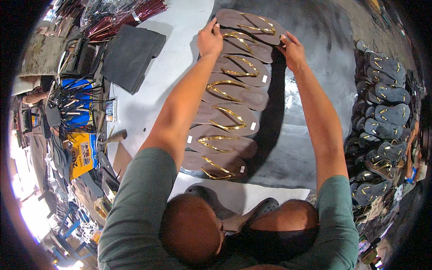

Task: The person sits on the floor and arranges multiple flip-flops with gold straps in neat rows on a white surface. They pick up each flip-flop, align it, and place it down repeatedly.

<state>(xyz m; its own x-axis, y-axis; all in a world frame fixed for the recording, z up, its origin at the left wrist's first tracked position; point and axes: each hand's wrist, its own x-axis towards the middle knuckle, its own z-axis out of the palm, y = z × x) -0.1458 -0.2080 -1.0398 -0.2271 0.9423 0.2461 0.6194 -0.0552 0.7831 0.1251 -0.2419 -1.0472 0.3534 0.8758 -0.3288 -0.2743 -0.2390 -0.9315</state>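
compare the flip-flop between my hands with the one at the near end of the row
The held flip-flop has the left hand and right hand at its ends; the near flip-flop lies untouched. The near flip-flop shows a white sticker, the held flip-flop none. Both have brown soles and gold straps.

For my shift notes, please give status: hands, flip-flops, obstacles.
Left hand, right hand gripping opposite ends of farthest brown flip-flop. Six more flip-flops lined up nearer. No obstruction visible at either hand.
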